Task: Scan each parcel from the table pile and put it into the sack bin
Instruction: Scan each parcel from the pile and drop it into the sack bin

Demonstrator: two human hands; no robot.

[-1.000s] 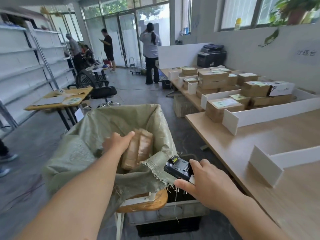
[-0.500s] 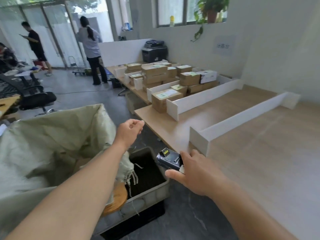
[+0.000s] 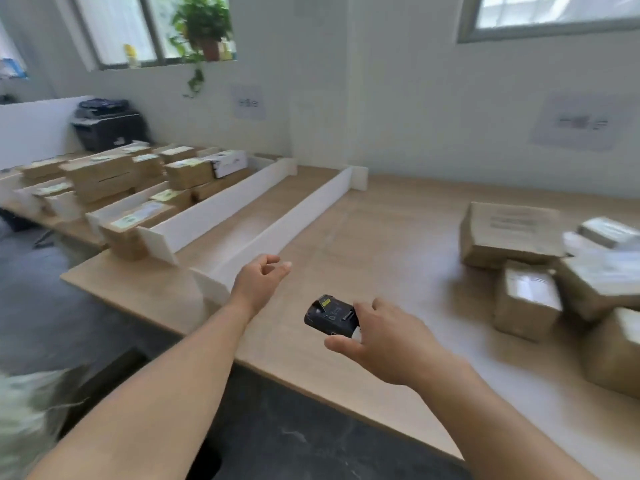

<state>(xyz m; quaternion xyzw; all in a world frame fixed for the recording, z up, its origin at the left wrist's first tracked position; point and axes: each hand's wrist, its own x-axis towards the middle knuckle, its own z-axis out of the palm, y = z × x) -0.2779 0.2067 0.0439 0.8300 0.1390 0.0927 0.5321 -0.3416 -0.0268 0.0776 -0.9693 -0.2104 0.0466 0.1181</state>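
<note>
1. The pile of brown cardboard parcels (image 3: 512, 233) lay at the right of the pale wooden bench (image 3: 381, 230), stacked unevenly and leaning on one another. Pulling one out from low down could well tip its neighbours over or off the near edge.
2. The small black handheld scanner (image 3: 330, 313) was held only by its rear end, with its front jutting out over the bench. A knock against a parcel could plausibly jar it loose.
3. The green woven sack (image 3: 20, 410) showed only as a blur at the lower left, well apart from the pile. A parcel carried one-handed across that gap might slip or miss the opening.
4. The left hand (image 3: 261, 282) hovered above the bench just beside the near end of a white upright divider (image 3: 277, 216). Its fingers were loosely curled, holding and touching nothing.
5. The right hand (image 3: 384, 341) gripped the scanner, thumb along its near side and fingers over its back, well short of the parcels.
</note>
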